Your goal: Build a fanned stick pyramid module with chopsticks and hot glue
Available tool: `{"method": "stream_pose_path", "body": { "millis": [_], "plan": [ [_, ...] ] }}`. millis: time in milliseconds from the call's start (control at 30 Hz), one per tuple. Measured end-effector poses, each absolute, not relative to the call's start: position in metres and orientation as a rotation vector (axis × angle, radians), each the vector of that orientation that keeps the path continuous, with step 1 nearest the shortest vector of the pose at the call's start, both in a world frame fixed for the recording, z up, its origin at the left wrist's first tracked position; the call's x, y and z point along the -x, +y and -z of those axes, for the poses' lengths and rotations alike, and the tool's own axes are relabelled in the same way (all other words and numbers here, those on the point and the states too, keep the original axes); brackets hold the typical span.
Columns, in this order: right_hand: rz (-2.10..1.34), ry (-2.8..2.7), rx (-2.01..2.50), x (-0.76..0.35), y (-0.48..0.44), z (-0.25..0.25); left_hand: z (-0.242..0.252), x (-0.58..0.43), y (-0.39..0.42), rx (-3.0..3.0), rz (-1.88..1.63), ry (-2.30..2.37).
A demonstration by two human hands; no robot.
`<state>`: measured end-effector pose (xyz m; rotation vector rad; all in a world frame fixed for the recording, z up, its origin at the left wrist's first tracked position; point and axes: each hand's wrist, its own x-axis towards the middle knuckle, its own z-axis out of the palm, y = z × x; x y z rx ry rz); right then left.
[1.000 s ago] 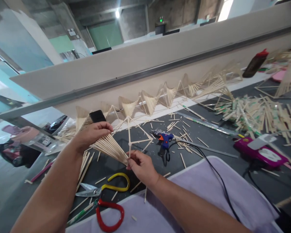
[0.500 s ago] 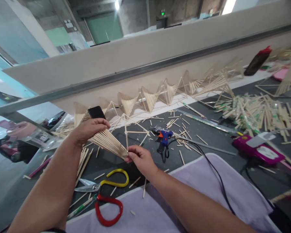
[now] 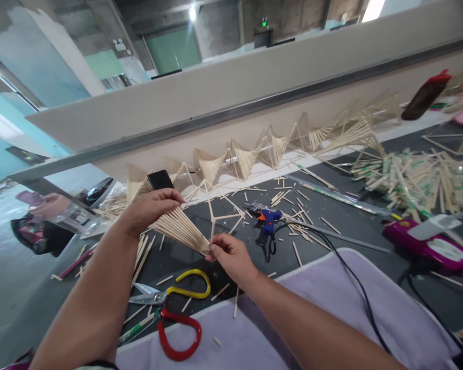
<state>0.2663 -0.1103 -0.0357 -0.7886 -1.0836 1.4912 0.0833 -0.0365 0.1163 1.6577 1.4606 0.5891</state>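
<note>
A fan of thin wooden sticks (image 3: 181, 228), joined to an open stick frame (image 3: 213, 218), is held between both hands over the dark table. My left hand (image 3: 154, 206) grips the wide end of the fan, its fingers curled over the top and its palm side hidden. The narrow end is pinched between the thumb and fingers of my right hand (image 3: 228, 253), where the fan meets a frame stick. Below the fan lie open scissors (image 3: 160, 297) with one yellow and one red handle. A blue glue gun (image 3: 269, 220) rests to the right of my right hand.
Finished twisted stick structures (image 3: 243, 158) line the wall. A black phone (image 3: 160, 180) is behind my left hand. Loose sticks (image 3: 416, 180) pile up at the right, near a purple device (image 3: 428, 244). A lilac cloth (image 3: 332, 293) covers the front edge, crossed by a black cable (image 3: 355, 282).
The whole view has shifted slightly, so everything sits a little further right. Both hands keep the same hold on the stick fan.
</note>
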Motion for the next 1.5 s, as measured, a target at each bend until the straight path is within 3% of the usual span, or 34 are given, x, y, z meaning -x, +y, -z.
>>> {"method": "stream_pose_path", "body": {
  "millis": [967,1500],
  "plan": [
    [-1.469,-1.113,0.801,-0.27,-0.114,0.032,-0.107,-0.073,-0.048,-1.621,-0.673,1.271],
    [-1.679,-0.859,0.684,-0.271,-0.09,0.045,-0.066,-0.078,0.023,-1.388,-0.626,1.104]
  ]
}}
